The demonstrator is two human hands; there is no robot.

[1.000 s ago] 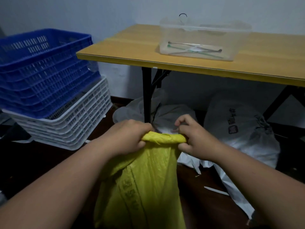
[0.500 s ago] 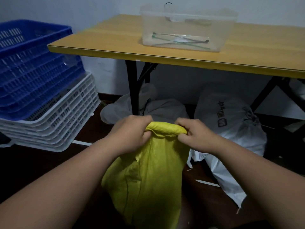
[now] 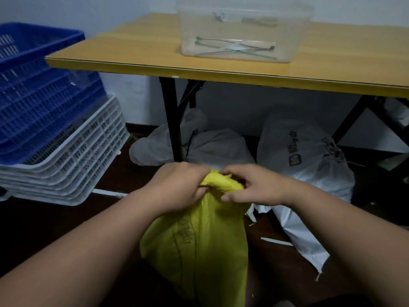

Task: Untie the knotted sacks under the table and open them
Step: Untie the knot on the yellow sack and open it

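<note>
A yellow woven sack stands on the dark floor in front of me. My left hand grips its bunched top from the left. My right hand pinches the same top from the right, fingers curled over the fabric. The sack's mouth is hidden under both hands. Under the table lie a grey-white sack tied with a dark cord behind the table leg and a white printed sack with a knotted neck at the right.
A yellow-topped table with black legs carries a clear plastic box holding cable ties. Stacked blue crates and white crates stand at the left. A flat white sack lies on the floor at the right.
My two hands have come closer together on the yellow sack's top, bunching it tighter. The view has shifted so the table appears further left and lower.
</note>
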